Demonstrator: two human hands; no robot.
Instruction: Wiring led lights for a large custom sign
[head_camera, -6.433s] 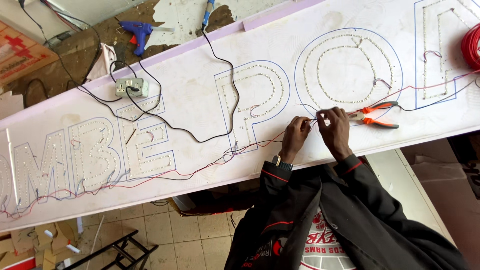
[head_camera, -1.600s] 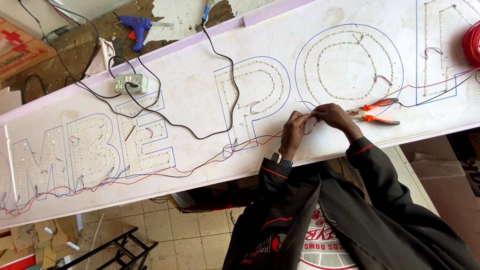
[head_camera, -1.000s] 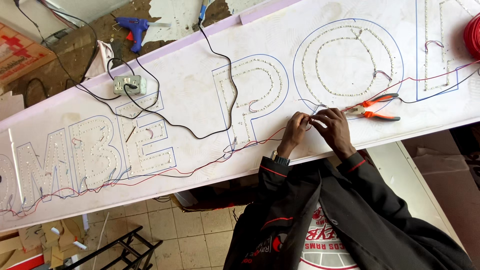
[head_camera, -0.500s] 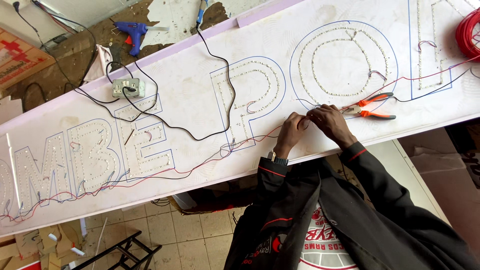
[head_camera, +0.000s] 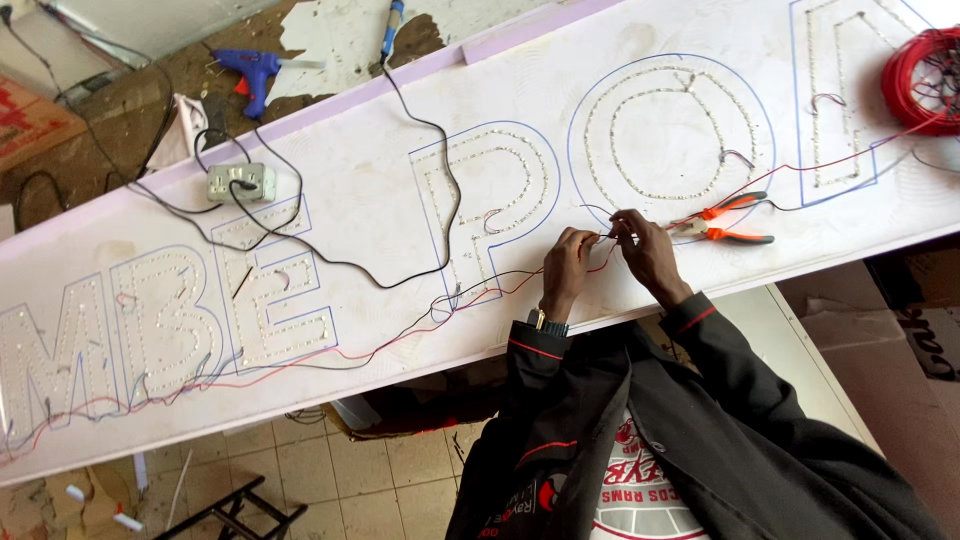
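2 hands, left hand (head_camera: 566, 268) & right hand (head_camera: 645, 250), pinch thin wires (head_camera: 605, 237) nr sign board (head_camera: 380, 200) edge.

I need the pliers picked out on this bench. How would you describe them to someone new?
Start at the long white sign board and find its big round outlined letter. Just below that letter's lower right, beside the right hand, lie the pliers: the only orange-handled tool, unlike the blue glue gun far off.

Pliers (head_camera: 722, 222) perhaps crowding right hand (head_camera: 648, 252)
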